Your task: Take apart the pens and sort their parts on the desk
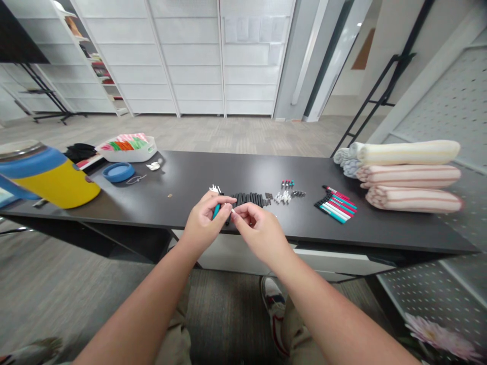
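Observation:
My left hand (205,219) is closed around a teal pen part (216,210) above the front edge of the dark table (160,203). My right hand (257,225) pinches a small white piece (232,209) against the end of that pen. Just behind the hands lies a row of black pen barrels (249,198). Small white parts (215,189), little caps and springs (283,196) and short coloured tips (287,183) lie further back. A fanned set of finished teal, red and white pens (337,205) rests to the right.
Rolled striped towels (409,175) are stacked at the table's right end. At the left stand a yellow and blue jug (49,177), a blue lid (118,172) and a white tray of coloured items (127,147). White shelving lines the far wall.

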A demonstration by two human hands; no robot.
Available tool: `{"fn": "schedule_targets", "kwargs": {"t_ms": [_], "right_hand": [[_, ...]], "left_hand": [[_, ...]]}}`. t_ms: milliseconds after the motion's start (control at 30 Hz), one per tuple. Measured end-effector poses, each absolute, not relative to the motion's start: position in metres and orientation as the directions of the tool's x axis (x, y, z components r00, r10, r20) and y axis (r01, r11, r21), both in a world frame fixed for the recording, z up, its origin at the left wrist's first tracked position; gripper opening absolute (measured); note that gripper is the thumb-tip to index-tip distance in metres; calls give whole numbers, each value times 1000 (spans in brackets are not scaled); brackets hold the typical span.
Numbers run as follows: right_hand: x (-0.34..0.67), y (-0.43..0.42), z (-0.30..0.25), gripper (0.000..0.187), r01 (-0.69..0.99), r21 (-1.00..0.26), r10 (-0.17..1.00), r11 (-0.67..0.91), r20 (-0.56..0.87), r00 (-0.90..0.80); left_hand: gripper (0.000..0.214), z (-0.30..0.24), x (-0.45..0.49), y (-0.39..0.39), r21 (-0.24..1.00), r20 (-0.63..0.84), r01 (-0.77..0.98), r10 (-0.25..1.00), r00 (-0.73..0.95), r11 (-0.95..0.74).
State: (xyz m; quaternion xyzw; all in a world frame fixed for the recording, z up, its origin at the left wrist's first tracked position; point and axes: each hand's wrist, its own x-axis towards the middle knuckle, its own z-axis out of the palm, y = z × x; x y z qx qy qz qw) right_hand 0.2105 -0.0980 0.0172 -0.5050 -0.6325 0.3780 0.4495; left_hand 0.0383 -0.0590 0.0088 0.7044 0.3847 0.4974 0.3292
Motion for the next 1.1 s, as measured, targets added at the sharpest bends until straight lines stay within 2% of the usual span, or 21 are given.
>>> {"fn": "schedule_targets", "kwargs": {"t_ms": [133,333,467,600,700,833,1000,1100], "right_hand": [[213,-99,19,17,324,-925,980,197,184,-72],[216,-101,19,23,348,-913,977,211,190,-93],[222,-103,22,19,390,-894,975,223,203,-93],[242,-102,30,19,442,-849,934,290,352,64],[269,-95,31,21,535,-806,890,255,411,195],[301,-83,20,19,636,-762,900,122,355,254],[318,-76,5,13,816,-578,948,11,265,175],[319,-76,4,11,859,-512,959,0,244,146]], "left_hand": [[16,11,39,-59,776,509,293,829,231,-558],[17,10,40,-60,829,448,258,866,223,-496],[19,9,40,-60,897,402,131,903,151,-421],[18,6,35,-54,912,410,-17,910,56,-410],[19,3,29,-49,914,404,-37,914,18,-403],[19,0,23,-46,925,379,-11,925,7,-379],[20,0,22,-45,927,374,35,927,9,-374],[21,0,23,-46,925,373,73,928,15,-373]]}}
